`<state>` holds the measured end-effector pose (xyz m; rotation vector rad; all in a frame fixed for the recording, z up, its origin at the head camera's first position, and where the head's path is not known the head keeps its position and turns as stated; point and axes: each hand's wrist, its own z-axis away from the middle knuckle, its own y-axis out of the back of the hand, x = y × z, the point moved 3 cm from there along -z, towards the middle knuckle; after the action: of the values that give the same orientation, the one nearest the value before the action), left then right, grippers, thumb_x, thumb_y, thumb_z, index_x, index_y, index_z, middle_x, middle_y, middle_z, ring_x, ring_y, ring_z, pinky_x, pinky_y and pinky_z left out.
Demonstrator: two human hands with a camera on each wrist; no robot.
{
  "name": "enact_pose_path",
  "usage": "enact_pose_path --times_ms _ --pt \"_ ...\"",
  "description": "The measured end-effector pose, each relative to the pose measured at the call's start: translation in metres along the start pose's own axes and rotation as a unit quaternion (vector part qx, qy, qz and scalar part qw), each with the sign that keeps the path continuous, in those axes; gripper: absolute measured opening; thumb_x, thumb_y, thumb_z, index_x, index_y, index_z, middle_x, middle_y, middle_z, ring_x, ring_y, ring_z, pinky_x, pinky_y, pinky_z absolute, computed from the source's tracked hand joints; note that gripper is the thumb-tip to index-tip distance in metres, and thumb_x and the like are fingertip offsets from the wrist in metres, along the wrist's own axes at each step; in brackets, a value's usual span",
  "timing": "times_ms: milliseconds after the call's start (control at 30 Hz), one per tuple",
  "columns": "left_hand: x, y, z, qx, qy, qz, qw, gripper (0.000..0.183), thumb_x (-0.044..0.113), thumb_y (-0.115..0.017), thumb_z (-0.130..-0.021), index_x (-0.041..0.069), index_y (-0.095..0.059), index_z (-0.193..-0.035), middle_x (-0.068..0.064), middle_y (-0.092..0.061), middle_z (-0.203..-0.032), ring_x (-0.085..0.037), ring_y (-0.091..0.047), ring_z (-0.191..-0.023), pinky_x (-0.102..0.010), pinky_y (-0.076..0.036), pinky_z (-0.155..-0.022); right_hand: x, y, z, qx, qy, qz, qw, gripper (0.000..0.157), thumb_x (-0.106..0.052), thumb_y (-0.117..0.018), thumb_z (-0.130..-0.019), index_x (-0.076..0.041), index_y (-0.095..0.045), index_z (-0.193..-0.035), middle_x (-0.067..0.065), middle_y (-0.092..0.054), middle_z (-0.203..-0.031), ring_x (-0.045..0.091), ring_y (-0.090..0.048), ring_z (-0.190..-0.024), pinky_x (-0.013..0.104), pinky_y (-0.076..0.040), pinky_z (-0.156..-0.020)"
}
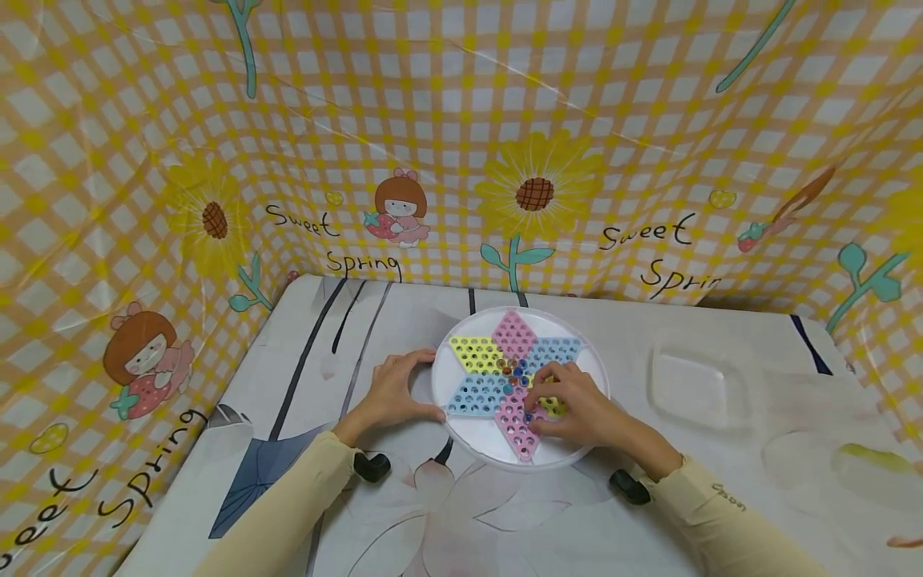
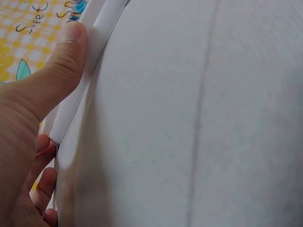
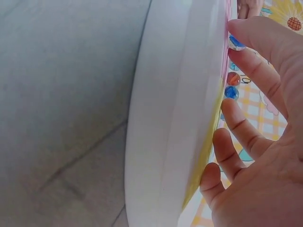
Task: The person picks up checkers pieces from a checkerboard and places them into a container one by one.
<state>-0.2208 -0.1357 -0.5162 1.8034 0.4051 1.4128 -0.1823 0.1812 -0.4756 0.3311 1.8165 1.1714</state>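
A round white Chinese checkers board (image 1: 479, 433) with a star of pink, yellow and blue holed sections lies on the table. At its left edge my left hand (image 1: 392, 391) holds the rim, thumb and fingers spread along it; the left wrist view shows the thumb (image 2: 66, 59) against the white rim. My right hand (image 1: 577, 409) is over the lower right of the star. Between its thumb and index finger it pinches a blue-and-clear marble (image 3: 236, 43), just above the lower pink section. Several other marbles (image 1: 508, 371) sit around the star's centre, partly behind the right fingers.
To the right of the board stands a clear plastic tray (image 1: 695, 425). The table cover (image 1: 425, 513) is pale with printed flowers and dark lines. A yellow checked cloth (image 1: 447, 104) hangs behind and along both sides.
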Motion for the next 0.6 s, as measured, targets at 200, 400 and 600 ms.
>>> enact_pose_path --times_ms 200,400,600 --pt "0.000 0.000 -0.001 0.000 0.004 0.007 1.0000 0.098 0.044 -0.099 -0.062 0.016 -0.054 -0.144 0.000 -0.053 -0.150 -0.031 -0.044 -0.129 -0.054 -0.025 -0.107 -0.001 0.008 -0.003 -0.011 0.005 -0.015 1.000 0.016 -0.020 -0.084 -0.085 -0.029 -0.074 -0.093 0.000 -0.057 -0.113 0.024 -0.046 -0.106 0.048 -0.038 -0.089" --pt "0.002 -0.001 0.001 0.000 0.015 0.024 0.9996 0.097 0.041 -0.099 -0.062 0.016 -0.054 -0.145 -0.002 -0.054 -0.149 -0.031 -0.044 -0.129 -0.053 -0.027 -0.107 0.000 0.022 -0.006 0.006 0.005 -0.037 0.999 0.017 -0.014 -0.084 -0.084 -0.023 -0.075 -0.096 0.000 -0.058 -0.110 0.026 -0.049 -0.108 0.052 -0.041 -0.090" --pt "0.003 -0.002 0.003 -0.006 0.036 0.033 0.9988 0.098 0.041 -0.098 -0.064 0.019 -0.051 -0.147 -0.005 -0.052 -0.149 -0.032 -0.042 -0.129 -0.054 -0.031 -0.105 0.002 0.042 -0.009 0.020 0.002 -0.028 0.999 0.018 -0.013 -0.084 -0.085 -0.024 -0.074 -0.096 0.002 -0.060 -0.112 0.030 -0.050 -0.110 0.054 -0.043 -0.090"
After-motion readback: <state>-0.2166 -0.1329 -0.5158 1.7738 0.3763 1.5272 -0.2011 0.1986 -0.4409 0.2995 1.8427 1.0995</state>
